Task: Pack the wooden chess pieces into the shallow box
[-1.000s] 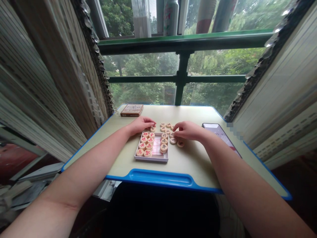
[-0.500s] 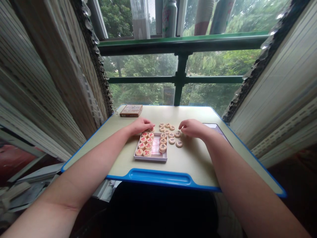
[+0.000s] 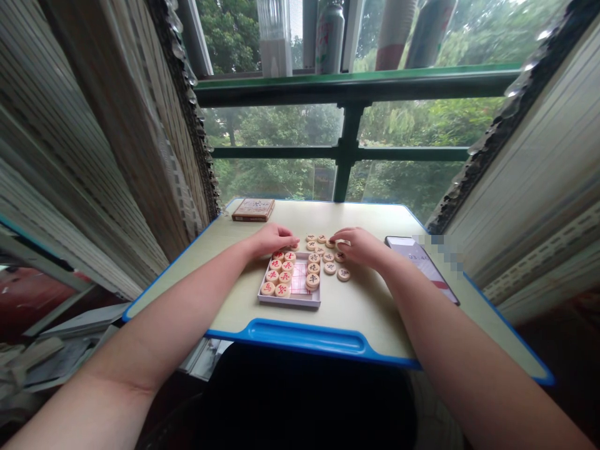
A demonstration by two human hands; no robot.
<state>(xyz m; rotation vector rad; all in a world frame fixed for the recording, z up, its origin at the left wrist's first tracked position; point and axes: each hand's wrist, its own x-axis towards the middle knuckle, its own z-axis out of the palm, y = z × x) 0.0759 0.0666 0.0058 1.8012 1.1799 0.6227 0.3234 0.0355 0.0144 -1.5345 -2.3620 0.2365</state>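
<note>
My left hand [image 3: 274, 239] is closed at the far edge of a shallow white box [image 3: 289, 300], its fingertips pinched on a round wooden Chinese chess piece [image 3: 295, 247]. Inside the box, pieces with red characters [image 3: 282, 290] line the left side. Pieces with dark characters [image 3: 312, 281] are stacked along its right side, and red grid lines show between. My right hand [image 3: 359, 245] reaches over the loose pieces right of the box, fingers apart and curved. Its index fingertip touches a dark-lettered piece [image 3: 330, 244]. Several other loose pieces [image 3: 344, 275] lie face up nearby.
The pale table [image 3: 234, 300] has a blue rim with a front groove [image 3: 307, 335]. A flat printed box [image 3: 254, 210] lies at the back left. Right of my right hand is a phone [image 3: 422, 265]. Curtains [image 3: 140, 125] hang on both sides of a green-railed window [image 3: 349, 150].
My right hand has moved left, from the right edge of the loose pieces onto one at the back. My left hand stays at the box's far edge. The view has shifted slightly, showing more phone.
</note>
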